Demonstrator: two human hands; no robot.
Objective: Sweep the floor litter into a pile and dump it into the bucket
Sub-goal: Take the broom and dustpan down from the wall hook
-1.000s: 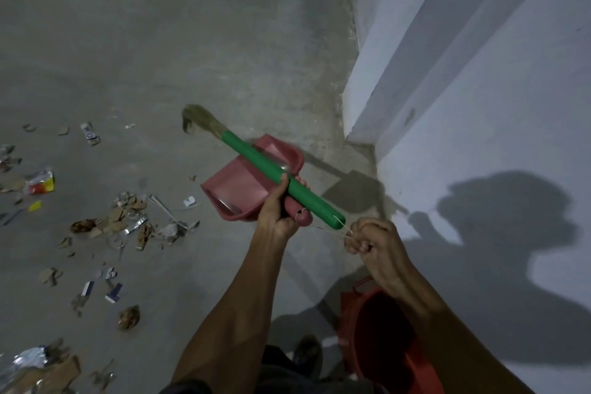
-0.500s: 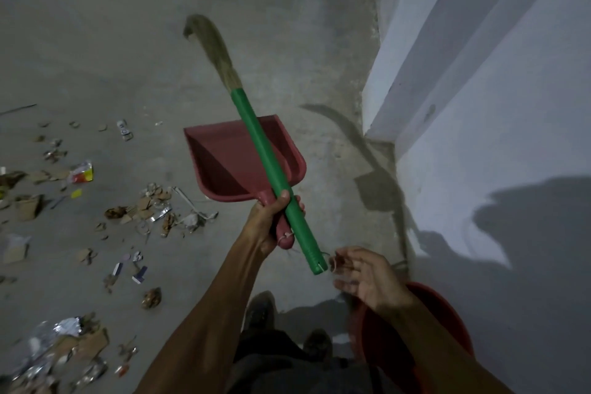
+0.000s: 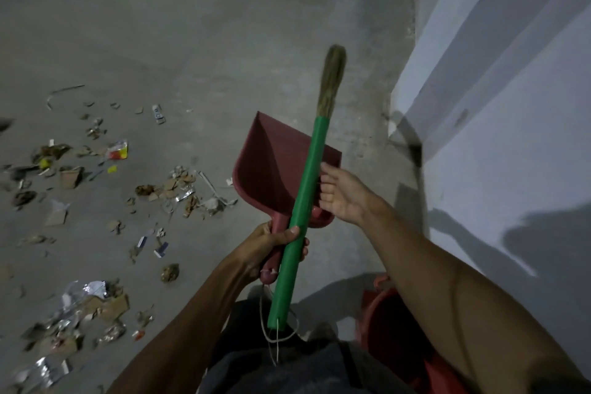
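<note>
My left hand (image 3: 271,244) grips both the red dustpan (image 3: 271,169) by its handle and the green-handled broom (image 3: 305,198), held together above the floor. The broom's straw head (image 3: 332,80) points away, toward the wall corner. My right hand (image 3: 342,193) is up beside the green handle, fingers extended and touching it over the dustpan's right edge. Litter (image 3: 179,190) of cardboard scraps, wrappers and foil lies scattered on the concrete floor to the left. The red bucket (image 3: 383,326) stands at the lower right, partly hidden by my right arm.
A white wall (image 3: 511,105) runs along the right side, with a corner jutting out near the broom head. My legs and shoes (image 3: 319,333) are at the bottom centre. A string (image 3: 271,339) hangs from the broom's end. More foil and cardboard (image 3: 80,307) lies at lower left.
The broom has swung from pointing up-left to pointing toward the wall corner. My right hand left the string at the handle's end and rose to touch the green handle by the dustpan.
</note>
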